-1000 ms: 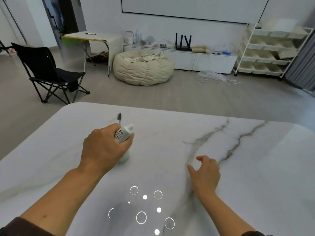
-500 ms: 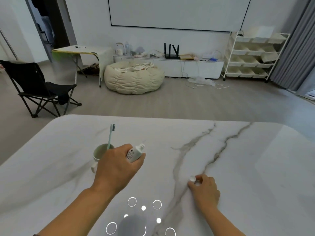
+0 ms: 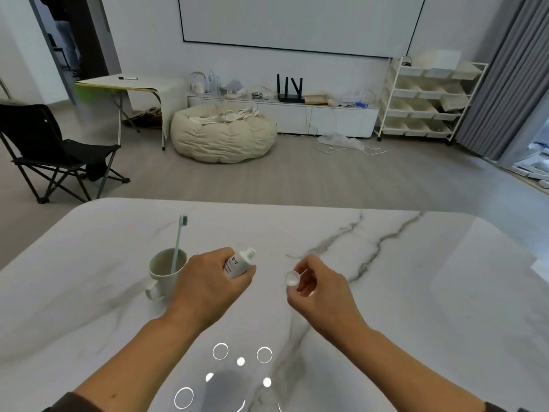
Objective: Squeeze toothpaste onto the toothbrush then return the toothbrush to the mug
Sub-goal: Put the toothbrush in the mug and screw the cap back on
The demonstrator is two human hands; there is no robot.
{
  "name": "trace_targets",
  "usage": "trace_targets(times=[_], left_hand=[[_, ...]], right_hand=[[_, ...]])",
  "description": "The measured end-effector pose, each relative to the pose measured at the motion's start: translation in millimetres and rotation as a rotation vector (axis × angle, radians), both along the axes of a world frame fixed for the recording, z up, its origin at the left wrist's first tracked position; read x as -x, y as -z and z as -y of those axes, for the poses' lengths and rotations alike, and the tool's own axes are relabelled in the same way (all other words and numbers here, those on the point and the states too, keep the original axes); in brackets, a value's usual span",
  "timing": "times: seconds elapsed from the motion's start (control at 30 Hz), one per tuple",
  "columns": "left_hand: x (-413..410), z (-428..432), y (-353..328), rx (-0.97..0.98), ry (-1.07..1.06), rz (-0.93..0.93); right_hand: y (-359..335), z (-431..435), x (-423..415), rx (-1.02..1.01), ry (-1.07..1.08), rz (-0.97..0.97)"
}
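Observation:
A pale green toothbrush [image 3: 178, 239] stands bristles-up in a cream mug [image 3: 162, 273] on the marble table [image 3: 416, 292]. Just right of the mug, my left hand [image 3: 208, 283] grips a white toothpaste tube [image 3: 240, 263], whose uncapped threaded nozzle points up and to the right. My right hand [image 3: 320, 286] is lifted off the table a short way to the right and pinches the small white cap [image 3: 292, 278] between thumb and fingers, open side facing the tube. A gap separates the cap from the nozzle.
The mug's handle points toward the near left. Beyond the table's far edge are a black folding chair [image 3: 50, 150], a beanbag [image 3: 222, 133], a low white cabinet and a shelf rack. Round light reflections lie on the table near me.
The view tilted down and the mug came into sight. My right hand took the cap from the tabletop and raised it toward the tube. My left hand kept hold of the tube.

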State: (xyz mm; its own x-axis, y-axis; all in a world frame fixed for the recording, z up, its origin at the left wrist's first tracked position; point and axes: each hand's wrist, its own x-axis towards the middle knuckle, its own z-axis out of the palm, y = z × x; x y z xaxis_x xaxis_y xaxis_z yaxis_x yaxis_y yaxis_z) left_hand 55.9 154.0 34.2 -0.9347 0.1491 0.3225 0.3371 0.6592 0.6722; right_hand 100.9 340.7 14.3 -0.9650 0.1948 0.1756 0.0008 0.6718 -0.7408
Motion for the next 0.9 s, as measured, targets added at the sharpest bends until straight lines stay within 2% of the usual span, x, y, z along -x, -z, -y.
trace_targets(times=[0.1,0.27,0.63,0.9], left_hand=[[-5.2,-4.2,-3.0,0.018,0.053,-0.001],[-8.0,-9.1,-4.9,0.058,0.105,-0.039],[-7.9,-12.1,-4.0,0.251,0.185,-0.121],[-2.3,-9.5,2.6,0.374,0.188,-0.163]], right_hand=[[-24.2,4.8,-16.3,-0.039,-0.098,0.014],[-47.3,7.2,-23.7,-0.084,-0.121,-0.042],[-48.4,11.0,-14.2,-0.265,-0.183,-0.139],[-50.9,5.5,-14.7,-0.181,-0.268,-0.132]])
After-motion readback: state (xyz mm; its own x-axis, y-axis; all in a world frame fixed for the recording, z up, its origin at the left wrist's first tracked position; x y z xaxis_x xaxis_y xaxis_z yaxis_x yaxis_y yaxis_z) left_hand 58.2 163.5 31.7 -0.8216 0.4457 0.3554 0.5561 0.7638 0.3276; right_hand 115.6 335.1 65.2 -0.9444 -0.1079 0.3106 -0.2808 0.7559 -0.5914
